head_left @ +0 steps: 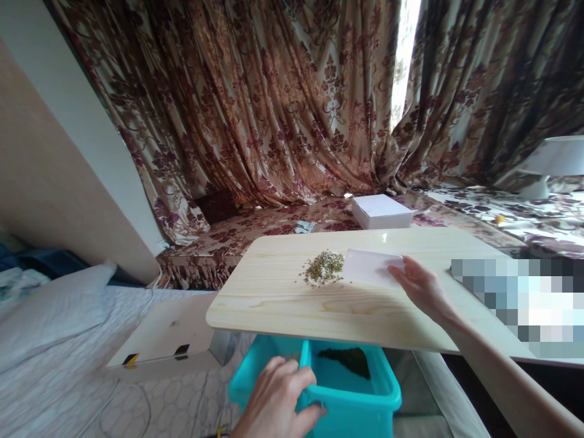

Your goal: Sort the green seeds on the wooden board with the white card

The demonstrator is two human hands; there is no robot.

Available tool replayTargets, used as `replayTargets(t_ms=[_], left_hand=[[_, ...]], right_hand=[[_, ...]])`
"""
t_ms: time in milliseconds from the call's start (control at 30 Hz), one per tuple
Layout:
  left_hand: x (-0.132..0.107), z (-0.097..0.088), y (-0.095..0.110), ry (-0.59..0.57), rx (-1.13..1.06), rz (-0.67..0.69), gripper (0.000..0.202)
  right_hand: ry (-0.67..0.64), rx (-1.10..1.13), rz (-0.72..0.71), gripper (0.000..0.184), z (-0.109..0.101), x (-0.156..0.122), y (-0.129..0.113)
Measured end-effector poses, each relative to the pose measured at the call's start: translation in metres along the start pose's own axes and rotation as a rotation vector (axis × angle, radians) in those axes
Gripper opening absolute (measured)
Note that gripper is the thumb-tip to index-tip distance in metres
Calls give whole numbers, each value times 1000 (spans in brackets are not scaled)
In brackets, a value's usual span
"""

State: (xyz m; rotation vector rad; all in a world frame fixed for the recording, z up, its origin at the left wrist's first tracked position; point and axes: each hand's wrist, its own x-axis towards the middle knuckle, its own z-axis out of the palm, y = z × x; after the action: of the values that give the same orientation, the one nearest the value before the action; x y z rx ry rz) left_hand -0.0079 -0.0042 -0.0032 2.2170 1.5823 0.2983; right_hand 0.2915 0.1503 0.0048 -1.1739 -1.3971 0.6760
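Head view. Right arm came in from the lower right, reaching forward and inward over the pale wooden surface (274, 310). Right hand (420, 285), at the arm's end, pinched the right end of a translucent sheet (370, 267) between thumb and fingers. Sheet pointed left; its far end met the right side of a loose green-and-white pile (323, 267), which sat around the middle of the surface, a few stray bits scattered about it.

Left arm mostly out of frame. Left hand (283, 395), low and back up, was closed over the teal bin (356, 398) at the near end of its divider, fingers bent, thumb toward the near rim. Bin stood just below the surface's near edge; dark green bits (351, 361) lay in its right compartment. White box (383, 211) beyond the surface's far edge.
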Motion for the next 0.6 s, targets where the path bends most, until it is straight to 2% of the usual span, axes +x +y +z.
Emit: replayTargets(t_ms=[200,600], left_hand=[[3,2,1,11,-9,17,13],[0,-1,5,28,-22,12,13]], right_hand=[[9,-61,-6,39,-7,-6,2],[-29,-59,-25,43,4,-8,-3]])
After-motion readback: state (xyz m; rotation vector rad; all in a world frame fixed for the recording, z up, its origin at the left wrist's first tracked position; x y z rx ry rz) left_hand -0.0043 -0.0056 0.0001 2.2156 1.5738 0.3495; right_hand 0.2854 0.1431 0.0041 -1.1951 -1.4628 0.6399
